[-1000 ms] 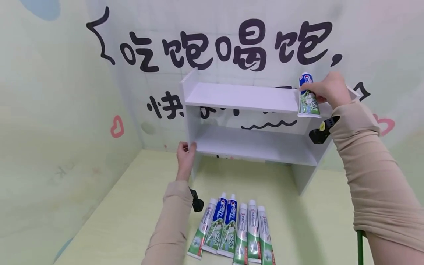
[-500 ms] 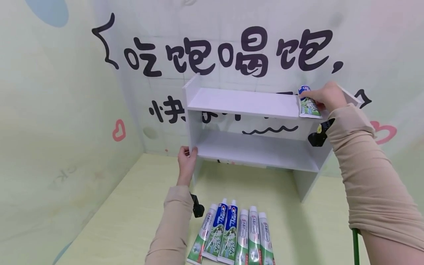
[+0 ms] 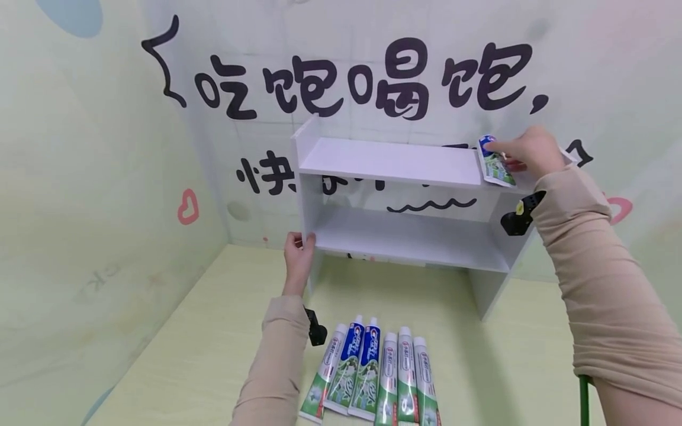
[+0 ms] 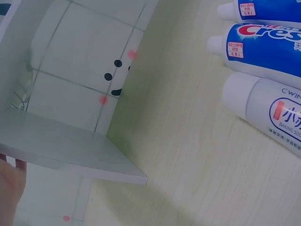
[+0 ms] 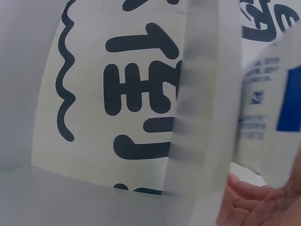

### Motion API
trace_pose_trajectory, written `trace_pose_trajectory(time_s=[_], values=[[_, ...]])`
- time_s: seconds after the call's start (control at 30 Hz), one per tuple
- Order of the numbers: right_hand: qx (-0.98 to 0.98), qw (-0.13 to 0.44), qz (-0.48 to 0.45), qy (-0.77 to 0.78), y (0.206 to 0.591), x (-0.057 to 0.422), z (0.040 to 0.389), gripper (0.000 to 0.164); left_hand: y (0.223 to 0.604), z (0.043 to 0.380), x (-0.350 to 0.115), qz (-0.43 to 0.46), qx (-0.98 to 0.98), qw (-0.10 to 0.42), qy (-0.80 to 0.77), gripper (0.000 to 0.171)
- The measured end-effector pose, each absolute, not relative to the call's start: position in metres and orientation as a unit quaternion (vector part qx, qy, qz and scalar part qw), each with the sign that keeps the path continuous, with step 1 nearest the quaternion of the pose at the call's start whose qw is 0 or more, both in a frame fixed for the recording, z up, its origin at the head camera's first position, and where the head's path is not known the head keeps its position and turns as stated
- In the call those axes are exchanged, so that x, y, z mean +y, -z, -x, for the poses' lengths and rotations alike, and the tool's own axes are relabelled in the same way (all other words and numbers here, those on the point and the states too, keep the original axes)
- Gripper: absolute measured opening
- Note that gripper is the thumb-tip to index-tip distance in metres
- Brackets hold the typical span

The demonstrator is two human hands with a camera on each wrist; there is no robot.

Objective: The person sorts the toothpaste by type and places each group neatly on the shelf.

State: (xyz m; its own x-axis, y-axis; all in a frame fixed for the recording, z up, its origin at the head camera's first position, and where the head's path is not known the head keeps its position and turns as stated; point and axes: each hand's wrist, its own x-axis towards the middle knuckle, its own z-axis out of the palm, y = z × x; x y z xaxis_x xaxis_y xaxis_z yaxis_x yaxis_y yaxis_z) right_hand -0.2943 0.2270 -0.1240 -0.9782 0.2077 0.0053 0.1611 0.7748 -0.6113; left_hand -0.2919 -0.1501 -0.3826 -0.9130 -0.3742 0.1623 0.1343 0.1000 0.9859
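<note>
My right hand (image 3: 537,152) holds a blue, white and green toothpaste tube (image 3: 498,168) at the right end of the white shelf unit's top board (image 3: 394,161). The tube leans with its crimped end toward the board's front edge. In the right wrist view the tube (image 5: 270,108) shows close behind the board edge, with part of the hand (image 5: 254,202) below it. My left hand (image 3: 299,254) grips the unit's left side panel (image 3: 310,207) near the lower board. Only a bit of that hand (image 4: 10,188) shows in the left wrist view.
Several toothpaste tubes lie in a row on the pale table in front of the unit, among them a blue-and-green tube (image 3: 367,370) and a white-and-green tube (image 3: 407,376). The unit's lower board (image 3: 410,236) spans between its side panels. A wall with black lettering stands behind.
My right hand has lowered the toothpaste tube toward the top board, and the tube has turned slightly, its crimped end lifting on one side. The left hand stays on the side panel.
</note>
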Motion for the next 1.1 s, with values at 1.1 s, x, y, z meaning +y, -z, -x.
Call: trace_pose_trajectory(time_s=[1.1], values=[[-0.794,0.204,-0.045,-0.571,0.191,0.201,0.190,0.039,0.385,0.303,-0.142,-0.104,-0.700,0.224,0.670,0.025]])
